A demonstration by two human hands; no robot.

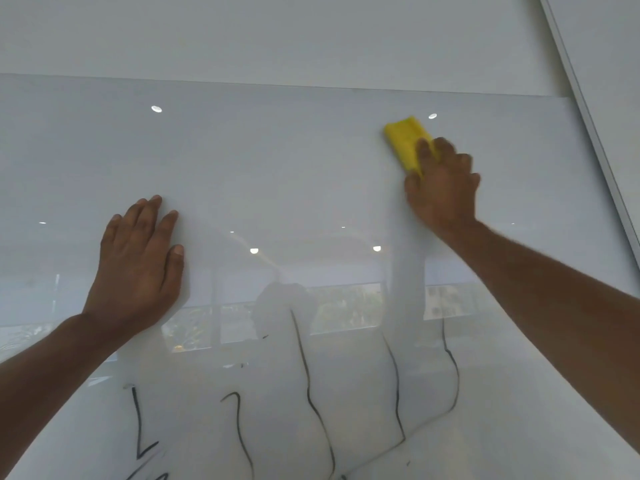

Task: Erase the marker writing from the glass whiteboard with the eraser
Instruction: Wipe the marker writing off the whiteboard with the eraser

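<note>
Yellow eraser (407,142) gripped in right hand (441,188) fingers; left hand (136,268) flat, fingers spread, on whiteboard (277,161).

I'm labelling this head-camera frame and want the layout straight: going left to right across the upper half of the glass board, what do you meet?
Left hand flat on the glass whiteboard → bare glass with ceiling-light reflections → yellow eraser → right hand gripping it → metal frame strip at the far right.

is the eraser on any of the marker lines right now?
No: the yellow eraser under the right hand sits near the glass whiteboard's top, well above the black marker lines lower down.
</note>
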